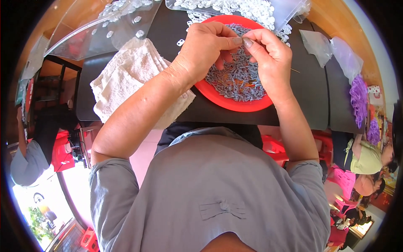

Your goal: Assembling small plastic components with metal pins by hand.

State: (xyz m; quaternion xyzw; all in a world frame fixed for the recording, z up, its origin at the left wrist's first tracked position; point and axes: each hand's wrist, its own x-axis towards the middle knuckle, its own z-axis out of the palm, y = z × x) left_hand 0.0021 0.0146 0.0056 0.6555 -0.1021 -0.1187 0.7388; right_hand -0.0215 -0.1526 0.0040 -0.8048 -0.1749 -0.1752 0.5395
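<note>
My left hand (205, 45) and my right hand (270, 54) meet fingertip to fingertip above a round red tray (224, 102). Both are closed in a pinch, thumb against forefinger. Whatever lies between the fingertips is too small and covered to name. Many small grey-blue slender pieces (241, 86) fill the tray, with orange-red showing through in places. Behind the tray lies a heap of small white oval pieces (252, 10), some spilled onto the dark table (310, 92) around the tray's far rim.
A folded whitish cloth (130, 75) lies left of the tray. A clear plastic container (100, 31) with white pieces stands far left. Clear bags (317, 46) and purple netting (358, 98) are at the right. Other people sit at both sides, near red and pink stools.
</note>
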